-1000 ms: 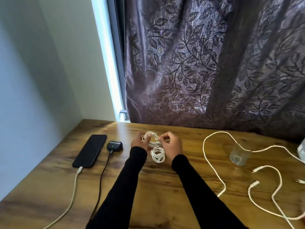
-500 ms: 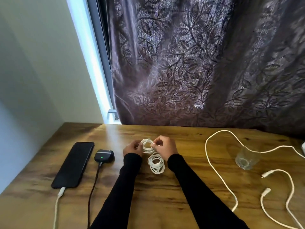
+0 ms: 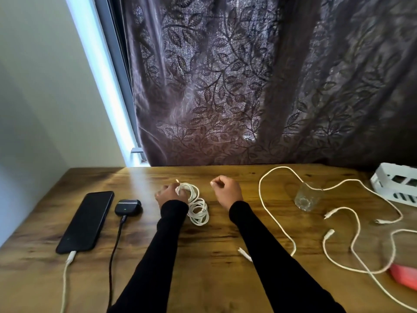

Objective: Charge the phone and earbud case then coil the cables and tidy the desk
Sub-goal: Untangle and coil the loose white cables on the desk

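the table (image 3: 214,274) is warm, knotty wood grain with a slight sheen. my left hand (image 3: 169,195) grips the coiled white cable (image 3: 196,206), fingers curled round the upper loops; the lower loops sag in a rough figure eight onto the wood, just right of my black sleeve. the cord looks braided and matte. my right hand (image 3: 226,190) sits right of the coil and apart from it, fingers curled in with thumb against fingertip; i cannot tell whether anything thin is pinched there.

left of the coil, the earbud case (image 3: 127,207) is a small rounded dark pebble with a pale band and a tiny lit dot, a dark braided cable (image 3: 115,249) plugged into its near side. further left lies the phone (image 3: 86,221), a flat glossy black slab with a white charging cable (image 3: 67,269) in its near end.

well right of the coil, loose white cables (image 3: 273,220) wander in open curves across the wood, one passing over a short clear drinking glass (image 3: 306,197). beyond the glass stands a white slotted plastic basket (image 3: 394,184), and nearer me a red plastic object (image 3: 404,276) shows at the edge. behind the table hangs a purple curtain (image 3: 259,86) with a shiny leaf pattern.
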